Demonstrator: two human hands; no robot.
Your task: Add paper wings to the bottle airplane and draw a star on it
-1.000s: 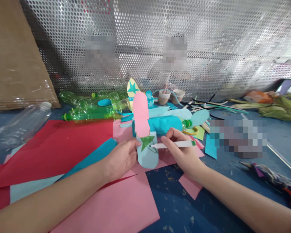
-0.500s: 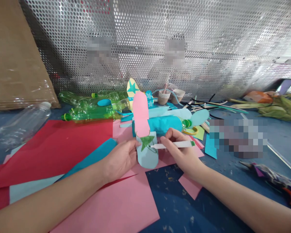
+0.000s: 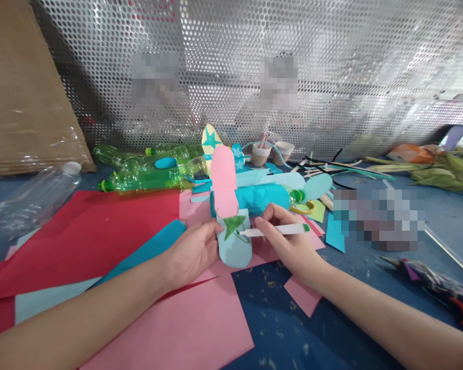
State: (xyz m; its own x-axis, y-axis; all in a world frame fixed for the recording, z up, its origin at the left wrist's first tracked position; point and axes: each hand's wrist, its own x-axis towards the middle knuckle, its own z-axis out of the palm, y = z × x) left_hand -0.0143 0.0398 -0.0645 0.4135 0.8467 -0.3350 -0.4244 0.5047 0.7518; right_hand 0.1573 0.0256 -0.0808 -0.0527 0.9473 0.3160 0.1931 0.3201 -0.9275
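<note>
My right hand (image 3: 287, 239) is closed around a white marker (image 3: 289, 229) with a green end, its tip against the light blue paper wing (image 3: 235, 254). On that wing is a green star shape (image 3: 234, 226), part filled in and part outline. My left hand (image 3: 196, 252) pinches the wing's left edge between thumb and fingers. A pink paper wing (image 3: 224, 172) rises beyond it. Both wings sit by the left end of a bottle wrapped in blue paper (image 3: 264, 199), whose green cap (image 3: 298, 195) points right, beside a light blue oval (image 3: 318, 186).
Red paper (image 3: 127, 221) and pink paper (image 3: 177, 329) cover the left and front. Green plastic bottles (image 3: 150, 179) lie at the back left, a clear bottle (image 3: 42, 198) nearer. Two small pots (image 3: 261, 154) stand by the perforated metal wall (image 3: 224, 77). A glue gun (image 3: 435, 282) lies right.
</note>
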